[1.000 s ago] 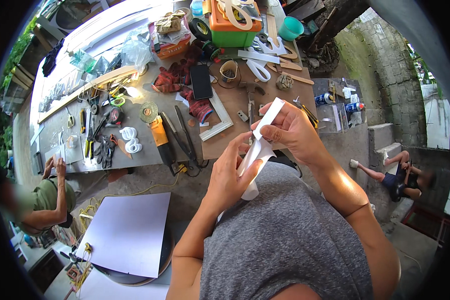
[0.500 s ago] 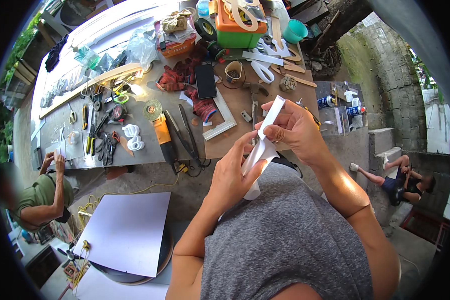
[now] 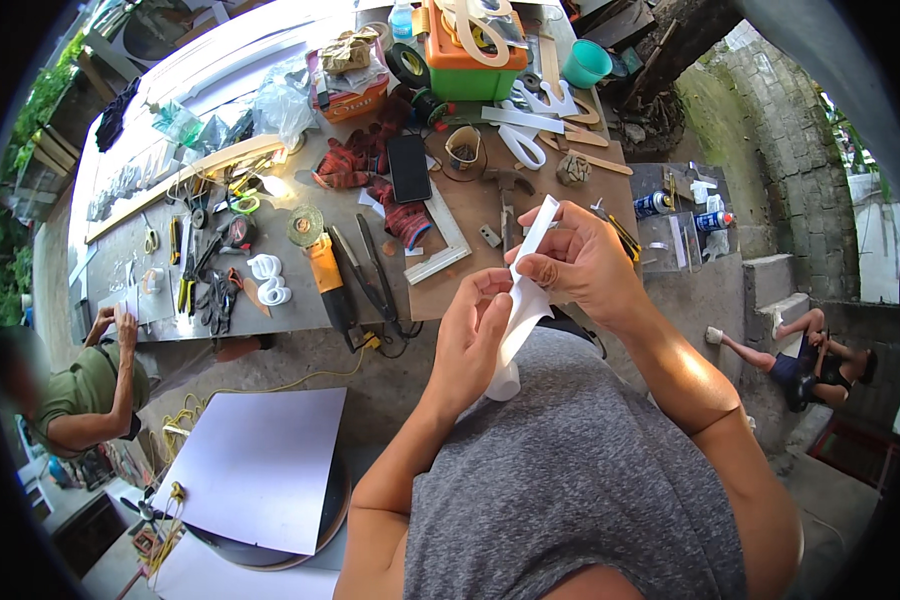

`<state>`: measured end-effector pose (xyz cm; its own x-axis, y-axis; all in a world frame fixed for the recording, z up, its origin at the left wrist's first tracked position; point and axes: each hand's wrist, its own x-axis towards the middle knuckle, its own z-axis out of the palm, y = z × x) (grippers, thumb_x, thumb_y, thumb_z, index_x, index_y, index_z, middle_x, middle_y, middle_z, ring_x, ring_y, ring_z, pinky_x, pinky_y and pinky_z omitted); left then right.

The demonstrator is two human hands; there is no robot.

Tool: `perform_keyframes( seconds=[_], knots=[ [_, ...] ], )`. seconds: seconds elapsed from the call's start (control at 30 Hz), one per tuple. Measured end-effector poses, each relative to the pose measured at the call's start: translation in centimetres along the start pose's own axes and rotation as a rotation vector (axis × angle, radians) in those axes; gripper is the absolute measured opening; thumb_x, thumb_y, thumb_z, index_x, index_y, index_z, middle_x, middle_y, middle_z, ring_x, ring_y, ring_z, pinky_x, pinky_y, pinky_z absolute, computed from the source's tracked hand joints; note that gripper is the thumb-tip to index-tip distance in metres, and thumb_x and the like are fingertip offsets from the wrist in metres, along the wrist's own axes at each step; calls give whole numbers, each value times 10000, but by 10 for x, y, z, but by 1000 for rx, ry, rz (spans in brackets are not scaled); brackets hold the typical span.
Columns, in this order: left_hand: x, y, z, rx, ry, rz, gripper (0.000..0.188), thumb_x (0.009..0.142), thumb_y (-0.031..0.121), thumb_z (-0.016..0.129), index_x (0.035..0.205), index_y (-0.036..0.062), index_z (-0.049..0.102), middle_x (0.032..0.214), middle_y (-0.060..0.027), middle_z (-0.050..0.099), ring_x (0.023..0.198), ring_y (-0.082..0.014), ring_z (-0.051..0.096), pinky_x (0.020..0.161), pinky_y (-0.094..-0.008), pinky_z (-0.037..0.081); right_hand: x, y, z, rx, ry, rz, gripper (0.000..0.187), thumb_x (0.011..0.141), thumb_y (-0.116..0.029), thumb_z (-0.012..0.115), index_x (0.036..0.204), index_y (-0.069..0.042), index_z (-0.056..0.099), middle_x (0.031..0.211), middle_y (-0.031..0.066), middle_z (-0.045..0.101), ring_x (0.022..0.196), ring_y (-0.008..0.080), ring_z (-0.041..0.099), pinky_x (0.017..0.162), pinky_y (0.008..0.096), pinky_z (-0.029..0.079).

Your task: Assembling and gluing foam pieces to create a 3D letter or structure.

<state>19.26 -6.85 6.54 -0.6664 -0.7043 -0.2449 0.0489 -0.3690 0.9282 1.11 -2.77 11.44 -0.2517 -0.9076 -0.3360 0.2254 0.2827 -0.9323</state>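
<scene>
In front of my chest is a curled white strip (image 3: pixel 518 333), thin and smooth like paper or plastic film, with a rolled lower end. The fingers of my left hand (image 3: pixel 470 335) close round its left side, the thumb lying along it. Higher up, my right hand (image 3: pixel 588 265) pinches the strip between thumb and fingers, and its narrow flat end sticks up past the fingertips. What the strip is made of, I cannot tell. The table's near edge lies just beyond my hands, with a hammer (image 3: pixel 508 200) on it close to the right fingertips.
On the table are an angle grinder (image 3: pixel 328 285), long-handled pliers (image 3: pixel 370 275), a phone (image 3: pixel 409 168), red gloves (image 3: pixel 355 160) and a green-orange box (image 3: pixel 470 60). A white sheet (image 3: pixel 255 465) lies on a stand at lower left. One person (image 3: pixel 85 390) works at left; another (image 3: pixel 800 365) sits at right.
My left thumb has shifted up and left along the white strip, uncovering more of it. My right hand keeps its pinch and has barely moved.
</scene>
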Motion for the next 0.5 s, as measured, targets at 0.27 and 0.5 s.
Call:
perform_keyframes(
  seconds=[0.27, 0.5],
  knots=[
    [2, 9, 12, -28, 26, 0, 340, 1001, 184, 619, 1230, -57, 550, 1086, -101, 655, 864, -107, 638, 756, -260, 502, -8, 1, -5, -18, 2, -51, 483, 874, -162, 801, 1233, 13, 529, 952, 136, 734, 910, 139, 695, 799, 274, 561],
    [-3, 14, 21, 23, 48, 26, 328, 948, 164, 678, 1182, -36, 563, 1042, -97, 659, 792, -115, 646, 690, -272, 506, -24, -12, -4, 47, -24, -8, 555, 860, -143, 812, 1288, 11, 493, 1064, 150, 708, 971, 169, 693, 868, 312, 570]
  ],
)
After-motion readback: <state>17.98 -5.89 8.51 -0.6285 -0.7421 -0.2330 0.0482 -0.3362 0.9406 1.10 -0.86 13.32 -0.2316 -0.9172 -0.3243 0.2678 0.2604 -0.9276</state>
